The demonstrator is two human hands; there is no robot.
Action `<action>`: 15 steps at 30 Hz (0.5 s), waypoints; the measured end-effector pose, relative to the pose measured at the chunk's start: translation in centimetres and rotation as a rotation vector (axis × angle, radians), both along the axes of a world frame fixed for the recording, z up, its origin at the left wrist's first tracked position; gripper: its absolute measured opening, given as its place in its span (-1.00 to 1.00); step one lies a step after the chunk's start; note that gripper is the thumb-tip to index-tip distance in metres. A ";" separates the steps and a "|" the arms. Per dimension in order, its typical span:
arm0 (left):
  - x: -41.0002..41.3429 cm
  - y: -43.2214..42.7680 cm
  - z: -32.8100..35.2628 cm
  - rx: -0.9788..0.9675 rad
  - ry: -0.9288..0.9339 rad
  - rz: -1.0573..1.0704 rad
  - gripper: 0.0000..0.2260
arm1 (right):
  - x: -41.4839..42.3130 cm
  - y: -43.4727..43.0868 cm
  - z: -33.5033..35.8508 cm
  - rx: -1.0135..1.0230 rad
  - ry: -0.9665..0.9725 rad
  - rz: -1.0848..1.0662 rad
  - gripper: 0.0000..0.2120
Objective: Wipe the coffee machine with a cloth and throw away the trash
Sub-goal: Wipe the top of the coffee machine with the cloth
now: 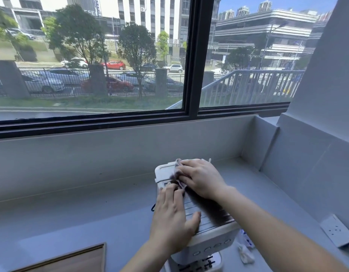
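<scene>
The soft, fuzzy brown-grey cloth (212, 209) lies limp on the white plastic coffee machine's (209, 238) ribbed top, towards the grey counter's (91, 213) back right corner. Your right hand (203, 178) presses it down, fingers nearly straight. Your left hand (172, 211) lies flat, probably steadying a light machine.

Surfaces: mostly plastic and smooth panel, one fuzzy textile.

Coffee machine (209, 238): cream plastic shell, satin rather than glossy; top plate is ribbed with fine parallel grooves, and metal or plastic can't be told. Cloth (207, 207): grey-brown, thick fuzzy pile, matt. Counter (91, 213): pale grey, smooth, low sheen, a few dark specks. Wall panels (307, 163): same smooth grey finish, visible seams. Board (75, 260): brown wood grain, lighter edge strip. Socket plate (336, 231): white glossy plastic. Window frame (195, 65): dark, matt, metal-looking. Paper scrap (246, 254): white, crumpled.
</scene>
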State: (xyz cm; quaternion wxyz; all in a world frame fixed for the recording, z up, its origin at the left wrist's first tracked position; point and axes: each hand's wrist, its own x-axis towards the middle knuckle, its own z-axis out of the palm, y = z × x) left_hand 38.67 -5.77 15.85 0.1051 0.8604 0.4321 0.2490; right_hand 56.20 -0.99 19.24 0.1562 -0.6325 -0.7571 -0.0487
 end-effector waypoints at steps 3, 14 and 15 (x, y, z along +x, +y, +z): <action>0.1 0.1 0.1 -0.020 0.001 -0.003 -0.40 | 1.8 1.8 0.7 -0.065 0.094 -0.150 -0.70; 0.0 0.2 0.0 -0.115 -0.234 0.003 -0.45 | 3.5 -6.5 -1.0 -0.009 0.406 -0.245 -0.68; 0.0 0.2 0.0 -0.120 -0.230 0.002 -0.45 | 3.4 -7.1 -1.0 -0.003 0.411 -0.258 -0.68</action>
